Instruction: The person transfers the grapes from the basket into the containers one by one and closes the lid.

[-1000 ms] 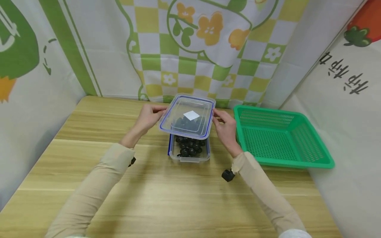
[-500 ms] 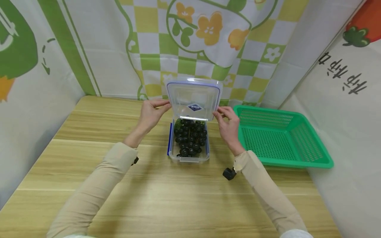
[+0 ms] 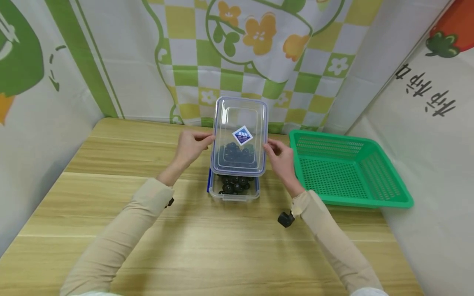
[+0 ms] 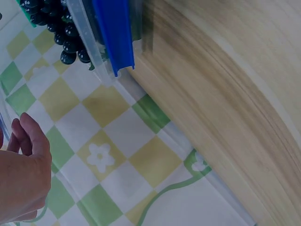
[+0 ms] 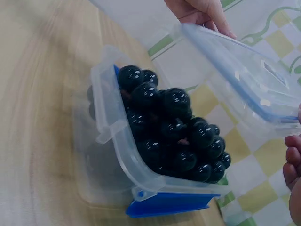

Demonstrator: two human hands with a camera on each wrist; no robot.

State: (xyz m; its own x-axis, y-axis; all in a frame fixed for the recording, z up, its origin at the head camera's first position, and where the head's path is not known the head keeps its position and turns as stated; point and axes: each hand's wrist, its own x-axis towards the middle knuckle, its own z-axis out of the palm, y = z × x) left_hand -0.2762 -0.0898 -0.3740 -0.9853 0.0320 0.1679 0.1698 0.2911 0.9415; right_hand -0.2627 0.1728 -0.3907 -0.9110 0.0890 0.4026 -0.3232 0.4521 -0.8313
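Note:
In the head view, a clear lid point(image 3: 240, 117) with a blue edge and diamond label is held tilted over a clear plastic box point(image 3: 235, 197). My left hand point(image 3: 189, 149) pinches its left edge between thumb and fingers. At the opposite edge, my right hand point(image 3: 282, 162) pinches it too. Dark grapes point(image 3: 230, 188) fill the box, partly seen through the lid. The right wrist view shows the grapes point(image 5: 176, 129) heaped to the rim, with the lid point(image 5: 240, 77) raised apart from it. A blue side clip point(image 5: 169, 205) hangs unfastened on the box.
A green perforated basket point(image 3: 355, 174) stands right of the box, near my right hand. The wooden table point(image 3: 207, 250) extends toward the front. A checked, flower-print cloth point(image 3: 255, 78) hangs behind the table, with white printed sheets on both sides.
The lid was low and tilted over the box, then swung up, uncovering the grapes. Now it is turned with its label readable and its lower edge over the box again. Both hands keep hold of it.

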